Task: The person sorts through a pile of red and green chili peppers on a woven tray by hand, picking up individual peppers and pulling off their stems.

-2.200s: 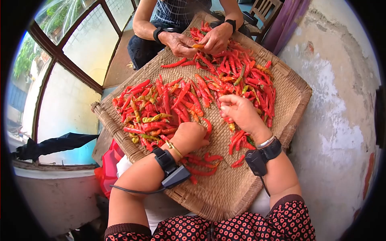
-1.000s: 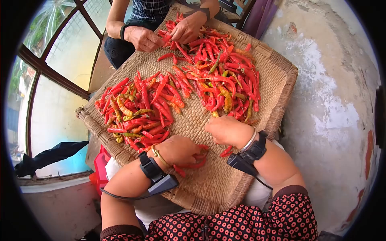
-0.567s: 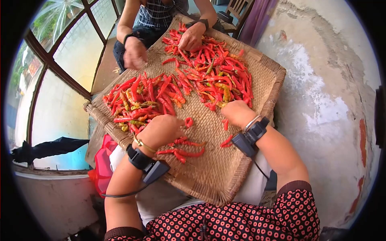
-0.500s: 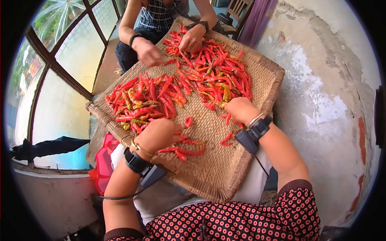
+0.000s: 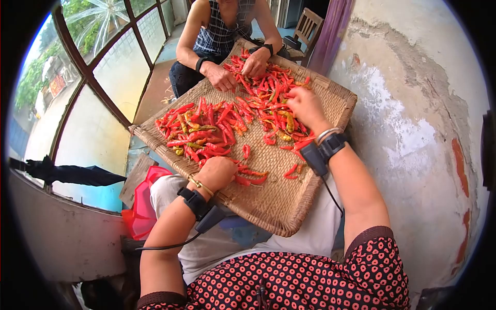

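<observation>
A flat woven tray [image 5: 281,204] rests across my lap, covered with red chili peppers. One pile of chilies [image 5: 199,129], with some green and yellow ones, lies on the left; another pile [image 5: 268,95] lies at the far right. My left hand [image 5: 219,170] rests curled on the tray by a few loose chilies [image 5: 250,178]; whether it grips one is hidden. My right hand [image 5: 305,106] reaches into the far right pile, fingers among the chilies. Both wrists carry black strapped devices.
A person in a checked top sits across the tray, one hand [image 5: 221,78] and the other hand [image 5: 257,62] in the chilies. A large window [image 5: 103,67] is on the left, a rough plaster wall [image 5: 413,119] on the right. A red bag [image 5: 142,206] lies below the tray.
My right hand has gone from the near middle of the tray forward into the far right pile. My left hand has stayed by the loose chilies. The view has tilted up.
</observation>
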A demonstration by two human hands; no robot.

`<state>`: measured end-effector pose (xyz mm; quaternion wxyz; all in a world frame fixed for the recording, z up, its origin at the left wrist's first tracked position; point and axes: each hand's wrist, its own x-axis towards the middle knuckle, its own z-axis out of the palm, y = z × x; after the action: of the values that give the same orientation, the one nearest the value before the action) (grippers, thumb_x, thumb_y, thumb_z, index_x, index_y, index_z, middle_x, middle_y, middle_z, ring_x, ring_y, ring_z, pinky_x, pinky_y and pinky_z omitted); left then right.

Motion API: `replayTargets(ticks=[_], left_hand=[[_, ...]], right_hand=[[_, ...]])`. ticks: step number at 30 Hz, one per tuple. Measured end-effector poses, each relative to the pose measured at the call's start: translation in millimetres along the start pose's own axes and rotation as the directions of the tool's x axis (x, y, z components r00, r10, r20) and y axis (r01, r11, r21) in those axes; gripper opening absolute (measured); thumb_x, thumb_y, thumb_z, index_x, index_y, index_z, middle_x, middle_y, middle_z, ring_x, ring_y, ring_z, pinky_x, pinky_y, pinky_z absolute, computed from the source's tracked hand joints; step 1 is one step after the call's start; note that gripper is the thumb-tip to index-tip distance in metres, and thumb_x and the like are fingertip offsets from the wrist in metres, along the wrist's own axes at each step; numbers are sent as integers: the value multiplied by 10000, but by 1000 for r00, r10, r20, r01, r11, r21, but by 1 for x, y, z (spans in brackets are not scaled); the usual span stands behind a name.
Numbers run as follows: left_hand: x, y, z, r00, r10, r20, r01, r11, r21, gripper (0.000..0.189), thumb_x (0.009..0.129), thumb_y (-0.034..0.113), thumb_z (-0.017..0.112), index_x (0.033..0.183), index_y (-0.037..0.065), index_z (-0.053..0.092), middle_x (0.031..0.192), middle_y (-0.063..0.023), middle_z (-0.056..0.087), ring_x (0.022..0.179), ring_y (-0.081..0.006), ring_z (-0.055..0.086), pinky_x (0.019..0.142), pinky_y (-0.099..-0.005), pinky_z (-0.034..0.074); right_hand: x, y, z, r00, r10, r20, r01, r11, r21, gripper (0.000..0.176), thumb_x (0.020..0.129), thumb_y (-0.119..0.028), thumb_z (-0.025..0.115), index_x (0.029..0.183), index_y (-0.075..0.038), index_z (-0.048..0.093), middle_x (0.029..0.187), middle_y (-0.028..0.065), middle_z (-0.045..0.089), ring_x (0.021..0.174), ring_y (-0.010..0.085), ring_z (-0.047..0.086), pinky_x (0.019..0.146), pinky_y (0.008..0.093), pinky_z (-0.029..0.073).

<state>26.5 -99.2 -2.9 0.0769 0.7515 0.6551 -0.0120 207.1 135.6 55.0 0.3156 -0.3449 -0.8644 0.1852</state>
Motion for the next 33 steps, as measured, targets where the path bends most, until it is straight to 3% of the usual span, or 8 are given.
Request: replayTargets(ticks=[3,6,9,21,25,29,31,33], left_hand=[[-5,2,-14,995,-3,-105,-14,987,-162,141,728,216,599,736,88,656,727,-125,624,707,-307,613,652,-407,489],[3,-9,-25,989,-30,-142,-25,929,-369,155,728,236,600,770,105,673,754,-119,644,706,-304,616,649,-415,490],[16,-19,-30,979,-74,-190,-4,925,-381,156,726,237,599,793,113,666,725,-125,634,688,-311,615,629,-421,487],[85,-29,-29,911,7,-413,-150,937,-316,152,748,218,624,796,74,618,697,-113,603,679,-301,607,605,-405,479],[86,-45,-30,931,-113,-348,-27,928,-372,200,741,238,655,828,62,618,748,-117,611,701,-304,607,624,-405,481],[79,-47,-26,960,-168,-222,98,951,-292,212,737,259,653,828,70,619,732,-135,612,710,-313,615,619,-414,488],[74,-45,-24,968,-128,-216,61,954,-294,216,738,272,644,810,69,621,697,-145,609,690,-321,617,609,-423,491],[72,-42,-21,996,-71,-55,55,968,-246,236,742,289,634,810,63,622,672,-148,605,668,-328,615,603,-428,493]], right_hand=[[-25,-22,14,832,-165,530,192,981,4,258,784,-245,620,940,-45,667,781,124,658,713,222,642,649,330,507],[-50,-25,49,733,-50,678,-292,877,380,394,844,-352,599,1010,4,625,826,72,646,646,109,605,517,235,484],[-59,-43,50,598,-28,801,-544,720,431,347,868,-297,583,1053,-4,608,832,65,638,614,110,599,482,219,462],[-34,-19,52,464,165,870,-790,521,323,208,861,-187,587,1022,-56,591,681,-26,569,505,40,484,418,180,363],[-8,-8,53,686,263,678,-584,756,297,185,865,-172,581,999,-45,592,691,-20,578,516,45,490,445,179,378],[15,-2,66,870,428,244,-468,560,684,181,822,-173,634,918,-20,628,702,44,622,587,120,581,492,262,450],[12,3,69,962,227,155,-255,947,196,197,792,-214,644,900,-49,636,687,102,634,627,207,617,558,331,483],[-5,1,73,889,60,453,-13,994,-107,241,766,-290,623,901,-91,619,724,143,639,715,324,625,642,422,494]])
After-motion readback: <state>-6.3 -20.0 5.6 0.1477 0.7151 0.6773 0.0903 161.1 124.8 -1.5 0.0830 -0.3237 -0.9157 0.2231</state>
